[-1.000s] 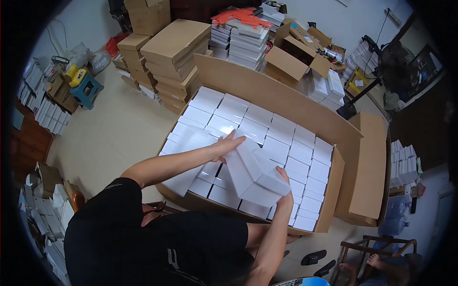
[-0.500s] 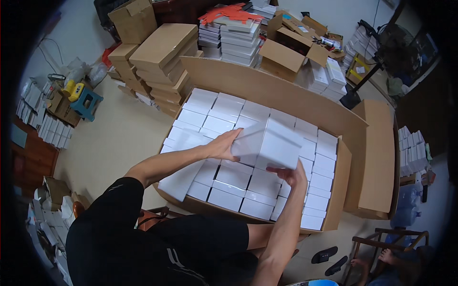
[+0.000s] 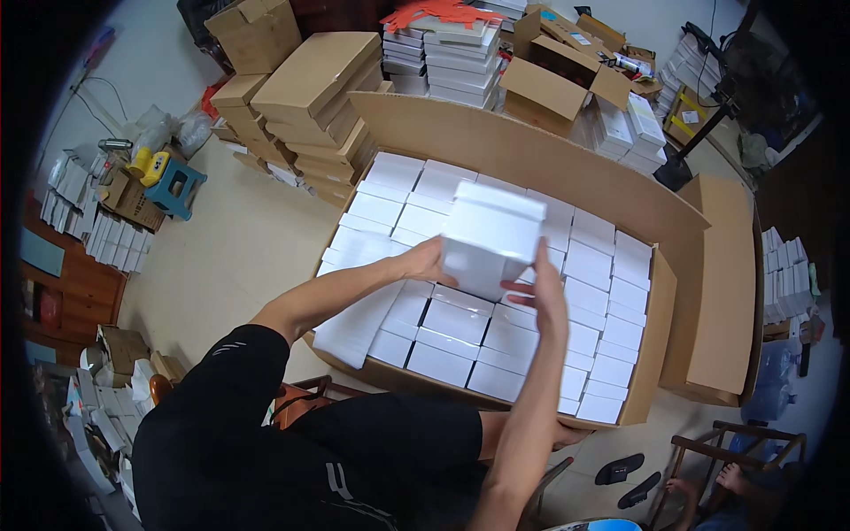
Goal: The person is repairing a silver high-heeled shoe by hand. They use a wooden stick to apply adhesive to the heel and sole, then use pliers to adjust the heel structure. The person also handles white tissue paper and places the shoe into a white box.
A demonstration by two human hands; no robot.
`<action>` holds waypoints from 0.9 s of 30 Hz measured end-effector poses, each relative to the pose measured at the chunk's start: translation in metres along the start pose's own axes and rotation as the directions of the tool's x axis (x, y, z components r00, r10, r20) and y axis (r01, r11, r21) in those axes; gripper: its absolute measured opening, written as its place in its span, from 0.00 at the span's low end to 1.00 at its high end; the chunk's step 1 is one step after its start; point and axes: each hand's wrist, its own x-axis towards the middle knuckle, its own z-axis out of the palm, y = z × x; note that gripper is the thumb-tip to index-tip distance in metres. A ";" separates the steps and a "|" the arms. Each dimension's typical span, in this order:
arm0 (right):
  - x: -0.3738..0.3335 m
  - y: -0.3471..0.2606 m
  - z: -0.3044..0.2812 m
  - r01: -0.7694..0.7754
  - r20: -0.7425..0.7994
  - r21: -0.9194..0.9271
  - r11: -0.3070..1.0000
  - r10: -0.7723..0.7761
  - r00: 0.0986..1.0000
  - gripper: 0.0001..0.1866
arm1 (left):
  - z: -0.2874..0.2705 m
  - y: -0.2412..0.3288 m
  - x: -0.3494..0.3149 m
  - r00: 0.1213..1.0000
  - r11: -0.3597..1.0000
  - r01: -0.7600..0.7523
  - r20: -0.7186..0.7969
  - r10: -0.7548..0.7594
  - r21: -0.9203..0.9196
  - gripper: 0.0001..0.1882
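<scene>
A white box, slightly blurred, is held between my two hands above the large open carton. My left hand grips its left side, and my right hand is around its lower right side and corner. Below, rows of similar white boxes fill the carton, some with shiny clear wrap. A sheet of white foam lies over the boxes at the carton's left side, under my left forearm. The held box hides part of the rows behind it.
Brown cartons are stacked behind on the left, beside piled white boxes. An open carton stands at the back. A long brown carton is at the right. Black slippers and another person's hand by a wooden chair show lower right.
The white box has turned in my hands and now shows a different side. My right hand has shifted up along its right side. The whole view has moved slightly.
</scene>
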 end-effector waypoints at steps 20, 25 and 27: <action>-0.183 0.201 0.045 0.184 -0.677 -0.397 0.899 -0.422 0.603 0.12 | 0.045 0.025 0.051 0.993 0.765 -0.011 -0.084 0.086 0.644 0.22; -0.164 0.197 0.040 0.017 -0.630 -0.660 0.751 -0.566 0.532 0.09 | 0.060 -0.010 0.052 0.979 0.749 -0.148 -0.010 0.202 0.646 0.28; -0.162 0.194 0.038 0.037 -0.674 -0.597 0.802 -0.526 0.519 0.08 | 0.069 -0.019 0.052 0.983 0.662 -0.159 0.052 0.178 0.733 0.35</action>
